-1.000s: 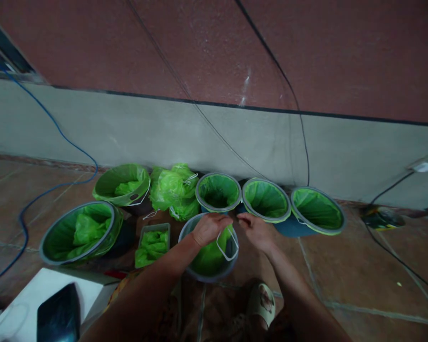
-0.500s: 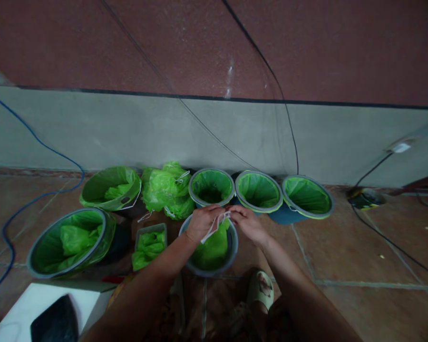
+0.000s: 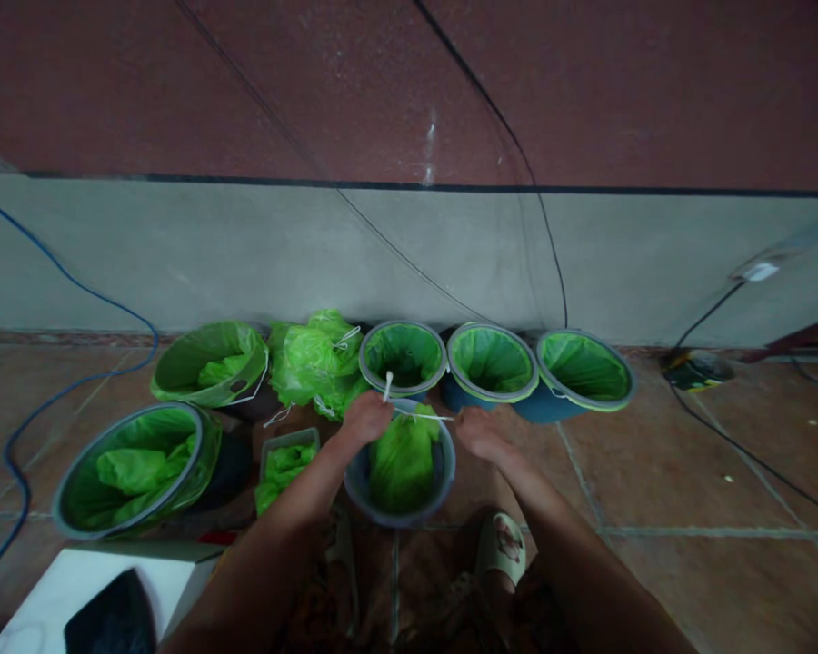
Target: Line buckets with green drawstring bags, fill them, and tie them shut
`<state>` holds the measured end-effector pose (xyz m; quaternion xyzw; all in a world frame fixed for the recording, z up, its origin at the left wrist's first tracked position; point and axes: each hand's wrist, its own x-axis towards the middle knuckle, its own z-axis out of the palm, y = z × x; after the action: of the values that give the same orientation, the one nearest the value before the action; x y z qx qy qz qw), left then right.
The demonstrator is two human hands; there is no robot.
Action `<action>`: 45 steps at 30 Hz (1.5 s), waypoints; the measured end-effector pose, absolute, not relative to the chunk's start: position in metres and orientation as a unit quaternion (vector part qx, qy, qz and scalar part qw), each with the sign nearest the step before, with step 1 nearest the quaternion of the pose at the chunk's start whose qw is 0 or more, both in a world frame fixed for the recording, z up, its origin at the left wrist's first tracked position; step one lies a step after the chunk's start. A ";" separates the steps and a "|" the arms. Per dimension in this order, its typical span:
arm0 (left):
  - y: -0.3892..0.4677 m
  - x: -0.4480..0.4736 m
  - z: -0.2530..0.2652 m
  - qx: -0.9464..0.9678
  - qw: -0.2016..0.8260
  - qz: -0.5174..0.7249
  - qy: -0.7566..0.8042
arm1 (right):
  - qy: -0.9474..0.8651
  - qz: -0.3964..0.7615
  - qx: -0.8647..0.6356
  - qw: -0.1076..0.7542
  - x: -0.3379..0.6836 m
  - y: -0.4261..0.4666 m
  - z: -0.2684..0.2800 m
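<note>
A green plastic bag (image 3: pixel 404 463) sits in the grey bucket (image 3: pixel 448 486) between my feet. A white drawstring (image 3: pixel 440 418) runs across the gathered top of the bag. My left hand (image 3: pixel 368 420), at the bucket's left rim, is closed around one end of the string, and a white end sticks up above the fist. At the right rim my right hand (image 3: pixel 478 431) is closed on the other end. The string looks taut between the two fists. Inside each fist, the fingers' exact grip is hidden.
Along the wall stand buckets with green liners (image 3: pixel 402 331) and a heap of tied green bags (image 3: pixel 314 359). More lined buckets (image 3: pixel 126 522) and a small tub (image 3: pixel 310 436) are at left. A white box (image 3: pixel 34 604), a blue cable (image 3: pixel 61 386) and a black cable (image 3: pixel 756 445) lie around.
My hands have moved apart from above the bag to either side of it. The drawstring, a loose loop before, is now stretched between them. The bag's top has drawn together.
</note>
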<state>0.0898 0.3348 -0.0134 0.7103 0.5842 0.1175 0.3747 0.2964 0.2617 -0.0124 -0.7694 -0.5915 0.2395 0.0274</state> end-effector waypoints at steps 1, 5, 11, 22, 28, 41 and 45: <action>0.336 0.090 -0.013 0.692 0.415 0.138 0.574 | -0.594 0.255 -0.761 0.048 0.298 0.262 -0.013; 0.330 0.100 -0.010 0.567 0.625 0.227 0.487 | -0.575 0.391 -0.683 0.223 0.301 0.264 -0.012; 0.318 0.114 -0.009 0.596 0.668 0.210 0.393 | -0.600 0.422 -0.547 0.404 0.290 0.264 0.005; 0.312 0.116 -0.017 0.752 0.580 0.165 0.267 | -0.497 0.567 -0.549 0.360 0.275 0.261 -0.001; 0.313 0.121 -0.020 0.602 0.642 0.226 0.418 | -0.580 0.440 -0.590 0.349 0.281 0.262 -0.020; 0.315 0.114 -0.017 0.403 0.745 0.254 0.466 | -0.525 0.542 -0.614 0.231 0.283 0.255 -0.007; 0.316 0.114 -0.017 0.461 0.725 0.263 0.439 | -0.556 0.521 -0.617 0.200 0.292 0.254 -0.011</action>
<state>0.1141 0.3159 -0.0175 0.4607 0.4387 0.2634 0.7252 0.2917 0.2545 -0.0110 -0.6166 -0.5558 0.5205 0.1999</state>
